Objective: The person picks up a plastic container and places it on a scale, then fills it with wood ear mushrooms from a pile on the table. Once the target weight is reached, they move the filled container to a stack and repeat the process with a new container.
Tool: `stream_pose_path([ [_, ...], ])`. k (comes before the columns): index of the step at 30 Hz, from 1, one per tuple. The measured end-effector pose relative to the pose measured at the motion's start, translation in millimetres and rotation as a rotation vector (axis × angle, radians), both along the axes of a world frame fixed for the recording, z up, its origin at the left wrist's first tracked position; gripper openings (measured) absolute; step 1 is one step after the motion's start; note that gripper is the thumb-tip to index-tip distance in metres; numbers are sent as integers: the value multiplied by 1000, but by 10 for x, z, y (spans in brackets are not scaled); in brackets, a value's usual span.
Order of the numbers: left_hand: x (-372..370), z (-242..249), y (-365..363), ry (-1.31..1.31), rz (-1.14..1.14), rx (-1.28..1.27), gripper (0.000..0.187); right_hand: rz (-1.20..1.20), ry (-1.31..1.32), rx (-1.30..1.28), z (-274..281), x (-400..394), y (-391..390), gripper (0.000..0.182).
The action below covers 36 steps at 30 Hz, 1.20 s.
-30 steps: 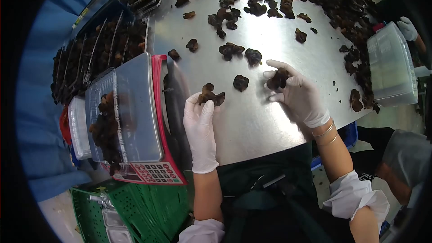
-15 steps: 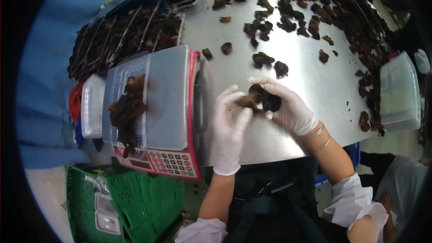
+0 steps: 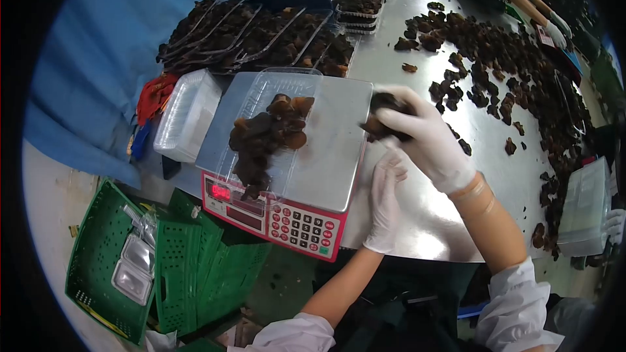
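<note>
In the head view, my right hand (image 3: pixel 435 146), in a white glove, is closed around a dark clump of wood ear mushrooms (image 3: pixel 385 117) by the scale's right edge. My gloved left hand (image 3: pixel 386 208) sits just below it, fingers loosely bent and slightly apart, with nothing visible in them. A clear plastic tray (image 3: pixel 287 81) lies on the plate of the red and grey digital scale (image 3: pixel 332 156). More wood ear mushrooms (image 3: pixel 264 133) are heaped in that tray. Red digits glow on the scale's display (image 3: pixel 220 190), too blurred to read.
Filled trays (image 3: pixel 248 39) line the back left, near a stack of filled trays (image 3: pixel 358 10). Empty clear trays (image 3: pixel 189 114) stand left of the scale. Loose mushrooms (image 3: pixel 482 52) spread over the metal table (image 3: pixel 424 221). Green crates (image 3: pixel 176 267) sit below. A co-worker's gloved hands (image 3: pixel 557 29) are at far right.
My right hand has moved with the mushrooms toward the scale's edge. My left hand has come away from them and sits lower. The camera view has turned left, shifting the scale rightward.
</note>
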<state>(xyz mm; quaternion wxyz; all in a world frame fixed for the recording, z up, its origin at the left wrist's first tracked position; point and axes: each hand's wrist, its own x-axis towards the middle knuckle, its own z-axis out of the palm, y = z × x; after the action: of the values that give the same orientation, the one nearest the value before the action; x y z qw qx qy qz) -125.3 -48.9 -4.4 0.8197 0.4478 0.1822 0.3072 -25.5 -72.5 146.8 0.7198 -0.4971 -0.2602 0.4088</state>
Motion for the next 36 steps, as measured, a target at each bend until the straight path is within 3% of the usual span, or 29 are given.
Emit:
stream_pose_path([
  [2, -16, 73, -44, 79, 10, 130, 47, -43, -280, -10, 168, -65, 429, 35],
  [4, -16, 92, -82, 40, -37, 259, 43, -131, -682, 158, 15, -50, 988, 40],
  [6, -1, -123, -90, -1, -24, 270, 37, -221, -1263, 134, -170, -31, 1433, 40],
  [8, -16, -218, -96, -48, -82, 278, 33, -16, -1533, -203, -109, -206, 1496, 45],
  [9, -112, -224, -116, 123, 19, 666, 31, -75, -1513, -180, -148, -286, 1498, 49],
  [10, 26, -419, -130, -17, 16, 403, 32, -130, -1495, -154, -181, -341, 1487, 53],
  [12, 9, -334, -174, -34, -27, 326, 34, -335, -1342, 107, -308, -298, 1479, 53],
  [14, -73, -150, -116, -38, 15, 208, 37, -451, -1316, 100, -305, -32, 1178, 52],
  [16, -78, 35, -102, 78, -27, 259, 38, -349, -1228, 6, -388, 381, 684, 52],
  [18, -73, 199, -95, 194, -62, 319, 40, -584, -1373, -400, -757, 563, 255, 50],
  [20, -59, 292, -115, 191, -25, 321, 41, -535, -1589, -858, -1002, 541, -266, 49],
  [22, -53, 238, -94, 184, -25, 305, 42, -214, -1533, -901, -1089, 231, -676, 45],
  [24, -64, 223, -108, 174, 13, 314, 43, -75, -1658, -657, -1020, -122, -1036, 38],
  [25, -68, 239, -123, 187, 2, 291, 44, -73, -1645, -661, -955, -148, -1161, 38],
  [28, -46, 249, -142, 219, 15, 389, 44, -190, -1235, -501, -906, 17, -1406, 39],
  [30, -43, 250, -151, 219, 5, 374, 42, -436, -1022, -674, -867, 303, -1441, 38],
  [31, -42, 241, -155, 235, 1, 411, 41, -437, -1019, -668, -933, 380, -1437, 38],
  [33, -40, 213, -143, 252, 10, 460, 40, -589, -1448, -983, -1073, 487, -1332, 34],
  [36, -43, 179, -141, 279, 4, 623, 38, -207, -1435, -714, -1006, 182, -1246, 32],
])
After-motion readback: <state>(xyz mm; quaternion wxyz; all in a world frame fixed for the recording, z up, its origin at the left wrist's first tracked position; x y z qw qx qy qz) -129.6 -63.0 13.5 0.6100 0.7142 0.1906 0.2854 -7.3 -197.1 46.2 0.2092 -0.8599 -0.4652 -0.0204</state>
